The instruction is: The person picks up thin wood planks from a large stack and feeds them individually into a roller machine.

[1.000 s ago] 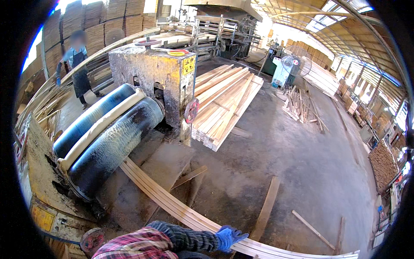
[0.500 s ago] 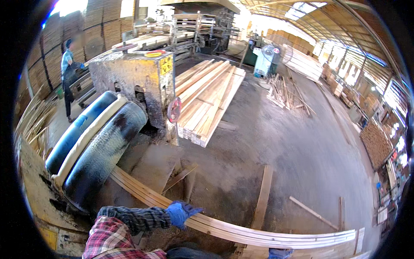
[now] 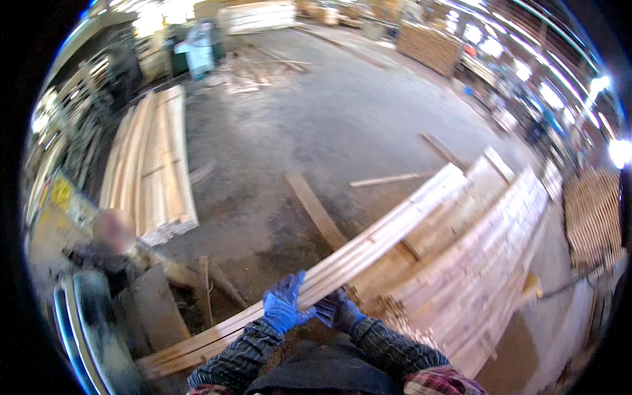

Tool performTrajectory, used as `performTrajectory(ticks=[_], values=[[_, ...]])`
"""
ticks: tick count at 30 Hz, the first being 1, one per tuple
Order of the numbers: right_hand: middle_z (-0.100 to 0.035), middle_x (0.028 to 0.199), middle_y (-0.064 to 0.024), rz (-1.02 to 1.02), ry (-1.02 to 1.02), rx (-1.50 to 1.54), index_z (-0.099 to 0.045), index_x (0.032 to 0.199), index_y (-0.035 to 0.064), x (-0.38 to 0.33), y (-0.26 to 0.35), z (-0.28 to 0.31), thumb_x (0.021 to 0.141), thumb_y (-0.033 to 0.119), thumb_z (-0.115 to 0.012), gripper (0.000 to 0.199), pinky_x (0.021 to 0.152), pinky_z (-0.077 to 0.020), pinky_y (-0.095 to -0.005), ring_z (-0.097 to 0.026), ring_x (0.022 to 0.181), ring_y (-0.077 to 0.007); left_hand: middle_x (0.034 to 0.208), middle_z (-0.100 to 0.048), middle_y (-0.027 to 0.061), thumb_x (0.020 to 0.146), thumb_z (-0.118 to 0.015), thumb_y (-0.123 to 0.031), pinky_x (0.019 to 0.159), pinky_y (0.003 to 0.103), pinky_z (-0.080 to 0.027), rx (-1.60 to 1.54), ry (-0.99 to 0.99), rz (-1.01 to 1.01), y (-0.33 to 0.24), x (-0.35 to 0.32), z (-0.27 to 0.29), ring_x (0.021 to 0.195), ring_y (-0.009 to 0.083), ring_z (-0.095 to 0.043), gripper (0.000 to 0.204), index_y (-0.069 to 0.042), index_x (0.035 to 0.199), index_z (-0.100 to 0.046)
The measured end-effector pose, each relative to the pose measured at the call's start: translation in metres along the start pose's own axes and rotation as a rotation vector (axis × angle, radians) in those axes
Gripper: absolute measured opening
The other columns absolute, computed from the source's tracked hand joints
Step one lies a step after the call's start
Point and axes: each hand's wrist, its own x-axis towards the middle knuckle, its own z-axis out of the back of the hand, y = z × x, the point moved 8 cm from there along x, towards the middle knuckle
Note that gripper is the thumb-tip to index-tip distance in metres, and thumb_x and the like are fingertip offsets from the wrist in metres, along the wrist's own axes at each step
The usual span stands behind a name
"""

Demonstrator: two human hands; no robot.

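Note:
Long, narrow wooden boards (image 3: pixel 375 245) lie side by side in a bundle, slanting across in front of me from lower left to upper right. My left hand (image 3: pixel 283 304), in a blue glove, is closed over them near their middle. Close beside it, my right hand (image 3: pixel 339 311), gloved in darker blue, grips their near edge, its fingers partly hidden by the wood. At lower left, the bundle's near end lies by the blue-black rollers (image 3: pixel 99 329). Its far end reaches over a broad stack of pale boards (image 3: pixel 461 270) on my right.
Another board stack (image 3: pixel 148 164) lies on the floor at left, near a worn yellow machine (image 3: pixel 59 210). Loose planks (image 3: pixel 316 209) and a thin strip (image 3: pixel 388 179) lie on the floor ahead. Scrap sticks (image 3: pixel 247 72) are heaped farther back. A slatted wood pile (image 3: pixel 592 217) stands at far right.
My view has swung right, bringing the board stack into sight. The boards' left end, earlier at the rollers, now shows. My right hand, earlier beneath the boards farther right, is now beside my left.

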Motion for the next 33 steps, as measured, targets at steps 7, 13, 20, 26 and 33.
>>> performTrajectory(ticks=[7, 13, 20, 26, 33], values=[[-0.057, 0.126, -0.0116, 0.13, -0.292, 0.0, -0.048, 0.13, 0.0135, -0.063, 0.043, 0.098, 0.096, 0.044, -0.043, 0.046, 0.088, -0.0482, -0.0383, -0.056, 0.11, -0.0251, 0.133, -0.044, 0.0209, 0.063, -0.075, -0.049, 0.099, 0.047, -0.04, -0.083, 0.11, -0.118, -0.038, 0.04, -0.017, 0.118, 0.0358, -0.049, 0.099, -0.012, 0.142, -0.029], [-0.057, 0.124, -0.0116, 0.332, -0.435, 0.063, -0.052, 0.126, 0.0148, -0.125, 0.059, 0.149, 0.094, 0.041, -0.05, 0.042, 0.087, -0.048, -0.0369, -0.057, 0.105, -0.0235, 0.129, -0.047, 0.0233, 0.063, -0.079, -0.038, 0.098, 0.046, -0.042, -0.179, -0.012, -0.304, -0.052, 0.053, -0.012, 0.116, 0.0389, -0.049, 0.094, -0.006, 0.139, -0.033], [-0.045, 0.137, -0.0134, 0.417, -0.542, 0.124, -0.036, 0.14, 0.0127, -0.214, 0.015, 0.213, 0.095, 0.038, -0.05, 0.054, 0.101, -0.0389, -0.0367, -0.046, 0.121, -0.0253, 0.128, -0.047, 0.0237, 0.069, -0.077, -0.031, 0.099, 0.045, -0.041, -0.337, 0.001, -0.34, -0.076, 0.086, -0.025, 0.116, 0.0396, -0.049, 0.084, -0.002, 0.136, -0.036], [-0.049, 0.133, -0.0143, 0.417, -0.628, 0.354, -0.038, 0.138, 0.0087, -0.286, -0.038, 0.3, 0.095, 0.036, -0.05, 0.053, 0.103, -0.0386, -0.0395, -0.048, 0.121, -0.0277, 0.13, -0.048, 0.0215, 0.073, -0.072, -0.029, 0.1, 0.045, -0.041, -0.152, -0.206, -0.454, -0.158, 0.081, -0.024, 0.118, 0.0366, -0.048, 0.077, -0.003, 0.136, -0.038], [-0.045, 0.139, -0.0129, 0.556, -0.892, 0.388, -0.041, 0.137, 0.0112, -0.397, -0.037, 0.448, 0.09, 0.044, -0.052, 0.058, 0.103, -0.0343, -0.043, -0.047, 0.123, -0.0303, 0.123, -0.054, 0.0204, 0.076, -0.07, -0.033, 0.098, 0.043, -0.042, -0.54, 0.357, -0.439, -0.308, 0.004, -0.185, 0.113, 0.0346, -0.053, 0.069, 0.001, 0.131, -0.044]])
